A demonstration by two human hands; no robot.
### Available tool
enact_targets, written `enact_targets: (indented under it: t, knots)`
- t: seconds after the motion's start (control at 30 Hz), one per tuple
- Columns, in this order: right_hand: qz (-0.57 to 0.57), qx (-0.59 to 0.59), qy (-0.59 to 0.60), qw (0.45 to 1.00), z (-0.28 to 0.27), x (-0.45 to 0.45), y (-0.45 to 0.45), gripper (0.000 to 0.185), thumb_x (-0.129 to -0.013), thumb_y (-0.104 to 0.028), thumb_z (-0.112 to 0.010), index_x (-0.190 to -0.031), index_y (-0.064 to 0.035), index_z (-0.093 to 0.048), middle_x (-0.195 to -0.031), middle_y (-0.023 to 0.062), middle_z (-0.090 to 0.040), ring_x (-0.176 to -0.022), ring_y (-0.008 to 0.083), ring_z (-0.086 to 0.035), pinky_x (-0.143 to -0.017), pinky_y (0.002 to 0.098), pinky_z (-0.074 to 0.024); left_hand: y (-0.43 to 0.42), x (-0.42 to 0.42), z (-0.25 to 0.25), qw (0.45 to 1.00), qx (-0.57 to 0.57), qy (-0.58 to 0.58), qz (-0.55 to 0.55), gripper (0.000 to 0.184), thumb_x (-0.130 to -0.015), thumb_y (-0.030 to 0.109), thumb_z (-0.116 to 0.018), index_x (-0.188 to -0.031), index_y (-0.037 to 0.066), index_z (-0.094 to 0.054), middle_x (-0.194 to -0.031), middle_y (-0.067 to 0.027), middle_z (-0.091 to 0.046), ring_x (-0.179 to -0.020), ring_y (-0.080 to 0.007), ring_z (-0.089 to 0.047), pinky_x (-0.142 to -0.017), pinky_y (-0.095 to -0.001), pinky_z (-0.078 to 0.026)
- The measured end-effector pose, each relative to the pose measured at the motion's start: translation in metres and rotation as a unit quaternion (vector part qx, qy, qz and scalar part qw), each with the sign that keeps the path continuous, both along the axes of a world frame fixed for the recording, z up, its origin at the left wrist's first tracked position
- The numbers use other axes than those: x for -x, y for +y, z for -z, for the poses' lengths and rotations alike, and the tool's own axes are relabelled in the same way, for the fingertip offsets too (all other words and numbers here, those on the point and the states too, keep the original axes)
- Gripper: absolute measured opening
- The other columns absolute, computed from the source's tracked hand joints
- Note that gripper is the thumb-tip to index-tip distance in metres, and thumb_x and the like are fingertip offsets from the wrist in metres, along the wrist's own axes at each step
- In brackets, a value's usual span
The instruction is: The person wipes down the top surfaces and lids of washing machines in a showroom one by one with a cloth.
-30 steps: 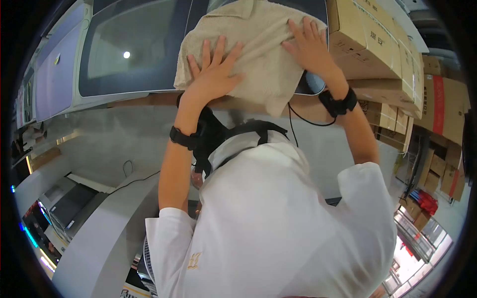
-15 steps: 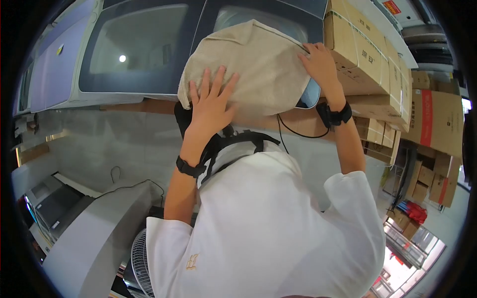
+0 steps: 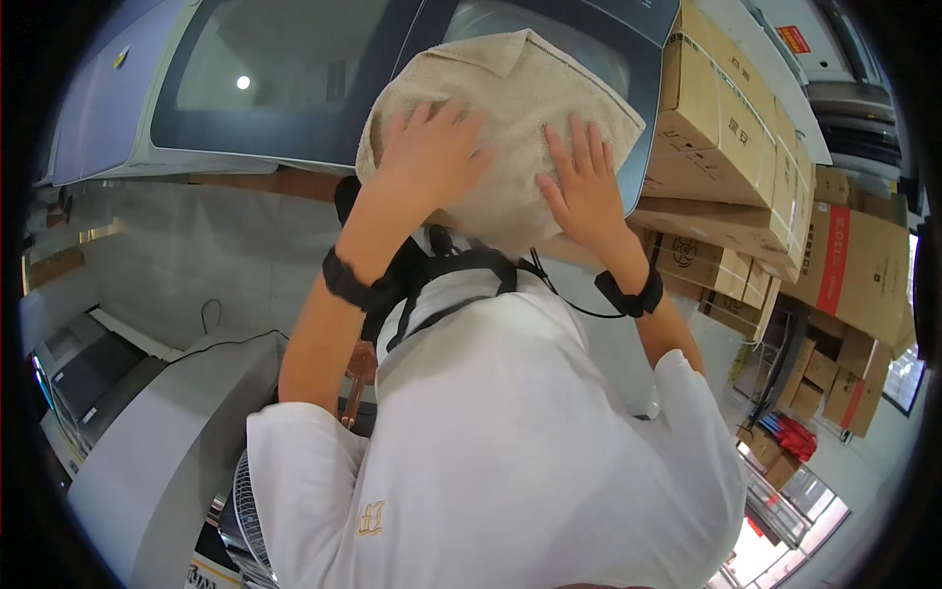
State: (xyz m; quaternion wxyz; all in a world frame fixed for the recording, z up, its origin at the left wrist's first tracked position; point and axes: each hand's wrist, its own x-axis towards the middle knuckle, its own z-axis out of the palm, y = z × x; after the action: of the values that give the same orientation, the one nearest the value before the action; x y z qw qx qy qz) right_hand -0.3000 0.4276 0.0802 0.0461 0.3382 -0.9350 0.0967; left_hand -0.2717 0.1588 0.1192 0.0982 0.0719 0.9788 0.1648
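A beige towel [image 3: 510, 108] is spread over a dark glass-topped washing machine [image 3: 643, 59], with its front edge hanging towards me. Flat on the towel's left part lies my left hand [image 3: 422, 157], its fingers apart and a little blurred. My right hand [image 3: 586, 191] rests on the right part of the towel, fingers spread. Neither hand grips the cloth. Each wrist wears a black band. Part of the machine's lid shows beyond the towel's far edge.
Another machine with a dark lid [image 3: 285, 79] stands on the left. Cardboard boxes [image 3: 721, 128] are stacked close on the right. A black cable [image 3: 574, 304] hangs below the towel. A grey counter [image 3: 177, 422] and a fan [image 3: 250, 520] are at lower left.
My right hand has moved left from the towel's right edge onto its surface, fingers now spread. My left hand has shifted slightly upward. The towel's right corner lies further out.
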Motion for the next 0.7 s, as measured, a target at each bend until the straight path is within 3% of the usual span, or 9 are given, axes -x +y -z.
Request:
enact_targets:
  t: [0.17,0.27,0.37,0.47,0.53,0.6,0.7]
  knots:
    - [0.020,0.003,0.010,1.000,0.005,-0.002,-0.003,0.067,-0.100,-0.041,-0.059,-0.160,-0.0181,-0.042,-0.168,0.0225,-0.029,-0.152,0.0504,-0.028,-0.122,0.0627,-0.0249,0.002,0.058,0.026,0.995,0.009,0.082,0.054,0.058,-0.100,0.042,-0.061,-0.154,0.021,-0.050,-0.163,-0.0138,-0.043,-0.151,-0.0381,-0.039,-0.122,-0.0618,-0.029]
    - [0.023,0.012,0.011,1.000,0.004,-0.003,-0.003,0.067,-0.099,-0.041,-0.061,-0.160,-0.0186,-0.043,-0.168,0.0219,-0.030,-0.152,0.0496,-0.028,-0.122,0.0623,-0.0248,-0.021,0.094,0.035,0.970,0.121,0.208,0.025,0.061,-0.101,0.041,-0.060,-0.157,0.022,-0.046,-0.164,-0.0144,-0.041,-0.152,-0.0382,-0.037,-0.121,-0.0618,-0.030]
    - [0.027,0.020,0.006,0.999,0.002,-0.004,-0.004,0.067,-0.099,-0.041,-0.062,-0.159,-0.0196,-0.044,-0.167,0.0215,-0.031,-0.152,0.0489,-0.029,-0.122,0.0620,-0.0254,-0.045,0.119,0.048,0.930,0.087,0.323,-0.151,0.065,-0.099,0.038,-0.063,-0.159,0.021,-0.042,-0.164,-0.0149,-0.041,-0.152,-0.0382,-0.037,-0.121,-0.0614,-0.031]
    - [0.027,0.018,0.004,0.999,0.001,-0.002,-0.004,0.067,-0.098,-0.042,-0.062,-0.159,-0.0203,-0.044,-0.167,0.0214,-0.032,-0.152,0.0484,-0.030,-0.122,0.0619,-0.0264,-0.041,0.074,0.030,0.974,-0.053,0.183,-0.125,0.066,-0.098,0.036,-0.064,-0.159,0.019,-0.043,-0.164,-0.0187,-0.039,-0.150,-0.0412,-0.038,-0.120,-0.0621,-0.032]
    - [0.026,0.019,-0.003,0.999,-0.003,-0.001,-0.005,0.068,-0.098,-0.043,-0.062,-0.160,-0.0205,-0.044,-0.166,0.0213,-0.032,-0.152,0.0481,-0.030,-0.121,0.0620,-0.0267,-0.022,0.010,0.020,0.978,-0.004,0.210,-0.006,0.067,-0.098,0.036,-0.065,-0.159,0.018,-0.044,-0.162,-0.0230,-0.040,-0.147,-0.0468,-0.039,-0.120,-0.0609,-0.032]
    - [0.010,-0.007,-0.010,1.000,-0.008,0.008,0.000,0.068,-0.099,-0.045,-0.062,-0.160,-0.0206,-0.043,-0.166,0.0227,-0.032,-0.151,0.0496,-0.030,-0.121,0.0627,-0.0263,0.006,-0.044,-0.001,0.989,-0.014,0.130,-0.064,0.068,-0.098,0.037,-0.065,-0.159,0.017,-0.044,-0.163,-0.0252,-0.037,-0.147,-0.0508,-0.036,-0.120,-0.0618,-0.030]
    - [0.012,-0.027,0.026,0.999,0.005,0.049,0.026,0.071,-0.099,-0.050,-0.060,-0.161,-0.0219,-0.041,-0.166,0.0255,-0.031,-0.150,0.0525,-0.030,-0.121,0.0636,-0.0255,0.028,-0.075,0.024,0.986,-0.007,0.118,-0.118,0.071,-0.096,0.038,-0.068,-0.159,0.016,-0.043,-0.165,-0.0233,-0.034,-0.149,-0.0513,-0.032,-0.120,-0.0630,-0.029]
